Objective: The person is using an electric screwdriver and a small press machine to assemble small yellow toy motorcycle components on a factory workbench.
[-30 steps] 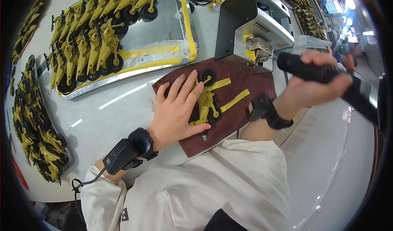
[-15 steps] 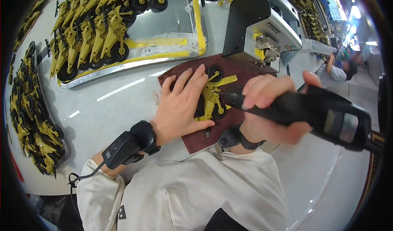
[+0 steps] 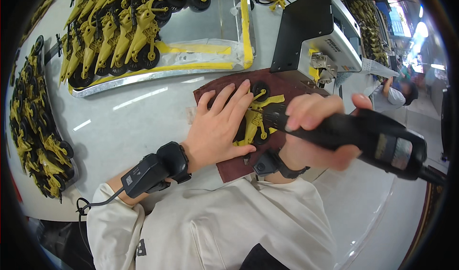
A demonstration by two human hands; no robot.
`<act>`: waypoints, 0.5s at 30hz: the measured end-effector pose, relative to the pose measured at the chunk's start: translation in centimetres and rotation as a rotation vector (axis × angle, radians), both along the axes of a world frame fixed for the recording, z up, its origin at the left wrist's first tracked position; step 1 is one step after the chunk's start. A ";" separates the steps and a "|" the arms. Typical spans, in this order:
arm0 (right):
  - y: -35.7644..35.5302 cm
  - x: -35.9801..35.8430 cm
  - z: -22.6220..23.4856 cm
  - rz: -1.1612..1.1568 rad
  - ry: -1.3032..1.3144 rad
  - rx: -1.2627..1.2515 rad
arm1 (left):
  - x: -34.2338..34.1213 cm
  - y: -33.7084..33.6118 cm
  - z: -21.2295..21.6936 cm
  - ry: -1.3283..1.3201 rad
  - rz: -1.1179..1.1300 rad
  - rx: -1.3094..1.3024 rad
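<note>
My left hand (image 3: 217,124) lies with fingers stretched out over a yellow toy motorcycle (image 3: 254,125) with black wheels, covering part of it. The motorcycle rests on a dark red mat (image 3: 233,169). In my right hand (image 3: 315,129) is a black corded electric screwdriver (image 3: 358,135), held nearly level with my fingers wrapped round its body. Its thin bit points left and reaches the middle of the motorcycle beside my left fingertips. Whether the bit sits in a screw is too small to tell.
A metal-edged tray (image 3: 158,81) with yellow tape holds rows of yellow toy motorcycles (image 3: 122,35). More motorcycles (image 3: 40,126) are heaped at the left. Behind the mat stands a black and white box-shaped machine (image 3: 306,35). Another person (image 3: 397,93) is at the far right.
The view has shifted, so the table things appear farther right and slightly lower. The screwdriver's nose has come a little closer to the motorcycle. My left hand stays on it.
</note>
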State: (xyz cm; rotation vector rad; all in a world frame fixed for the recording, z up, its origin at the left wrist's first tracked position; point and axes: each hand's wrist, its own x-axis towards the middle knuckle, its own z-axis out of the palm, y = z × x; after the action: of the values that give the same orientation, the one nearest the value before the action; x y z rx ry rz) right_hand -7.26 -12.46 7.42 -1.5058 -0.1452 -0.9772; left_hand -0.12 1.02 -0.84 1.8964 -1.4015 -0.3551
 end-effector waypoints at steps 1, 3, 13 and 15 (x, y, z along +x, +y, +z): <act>-0.4 -0.5 0.6 0.021 0.020 0.000 | 0.0 0.0 0.1 0.004 0.000 0.001; -0.6 -0.7 1.0 0.040 0.040 0.002 | 0.0 -0.1 0.2 0.003 -0.003 0.008; 0.5 1.1 -0.9 -0.098 0.238 -0.079 | 0.2 -0.1 0.2 0.008 0.001 0.022; 0.1 1.2 -1.4 -0.004 0.172 -0.062 | 0.2 -0.1 0.3 -0.046 -0.015 0.018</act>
State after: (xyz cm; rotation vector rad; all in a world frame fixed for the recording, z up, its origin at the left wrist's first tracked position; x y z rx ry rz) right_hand -6.06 -12.34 6.06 -1.6400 -0.0498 -0.8491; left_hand 0.04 0.94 -0.57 1.9203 -1.4478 -0.3338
